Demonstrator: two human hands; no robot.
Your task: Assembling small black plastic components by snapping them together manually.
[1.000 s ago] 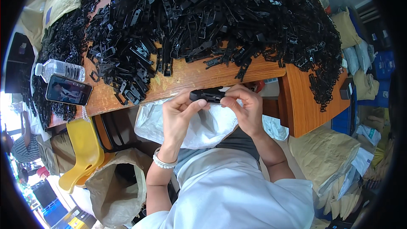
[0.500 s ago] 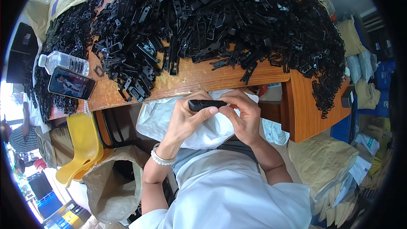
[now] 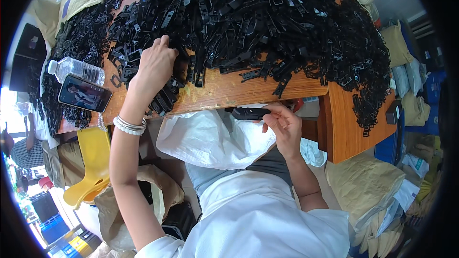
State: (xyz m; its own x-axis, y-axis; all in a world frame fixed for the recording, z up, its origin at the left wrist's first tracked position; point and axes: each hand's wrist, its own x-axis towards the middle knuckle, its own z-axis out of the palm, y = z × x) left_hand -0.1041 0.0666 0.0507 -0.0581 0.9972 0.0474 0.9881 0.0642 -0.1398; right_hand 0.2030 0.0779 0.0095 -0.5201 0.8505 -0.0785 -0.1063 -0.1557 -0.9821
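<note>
My right hand (image 3: 285, 126) pinches one end of a long black plastic part (image 3: 249, 113) with rounded ends, over a white woven bag (image 3: 201, 143) in my lap. At the front left of a big pile of black plastic parts (image 3: 248, 24), my left hand (image 3: 158, 62) reaches down with its fingers curled in. Its fingertips are among the parts, and what they grip, if anything, is hidden.
The pile covers much of a brown wooden table (image 3: 224, 88). To the left lie a phone (image 3: 85, 93) and a clear water bottle (image 3: 79, 70). A yellow chair (image 3: 93, 162) and an open paper sack (image 3: 114, 210) are below; brown sacks (image 3: 366, 181) lie on the right.
My left hand has left the black part and moved up and left to the pile. My right hand still holds the part, now slightly farther right.
</note>
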